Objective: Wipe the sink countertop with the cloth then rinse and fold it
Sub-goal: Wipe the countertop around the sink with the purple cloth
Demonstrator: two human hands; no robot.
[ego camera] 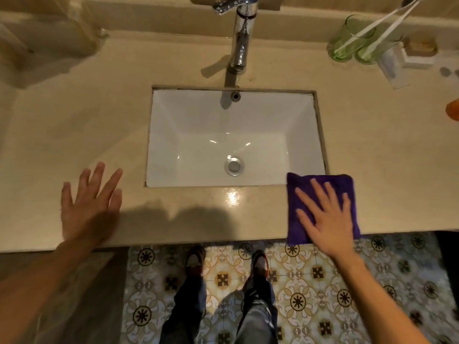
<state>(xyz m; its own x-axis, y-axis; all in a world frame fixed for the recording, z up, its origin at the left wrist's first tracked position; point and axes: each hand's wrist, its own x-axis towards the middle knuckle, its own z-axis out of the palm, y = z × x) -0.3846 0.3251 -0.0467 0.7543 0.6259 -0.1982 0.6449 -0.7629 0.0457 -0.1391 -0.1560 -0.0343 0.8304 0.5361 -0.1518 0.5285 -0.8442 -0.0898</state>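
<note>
A folded purple cloth [308,184] lies flat on the beige countertop [99,125], at the front right corner of the white sink [203,145]. Its near edge hangs a little over the counter's front edge. My right hand [327,217] presses flat on the cloth with fingers spread and straight. Over on the counter's front left, my left hand [90,204] rests palm down, fingers spread, holding nothing. The chrome tap [241,40] stands behind the sink; no water runs from it.
Two green glasses [350,40] with toothbrushes, a clear container [392,63] and a soap dish [419,48] crowd the back right of the counter. An orange object [453,109] shows at the right edge. Below the counter are patterned floor tiles and my feet.
</note>
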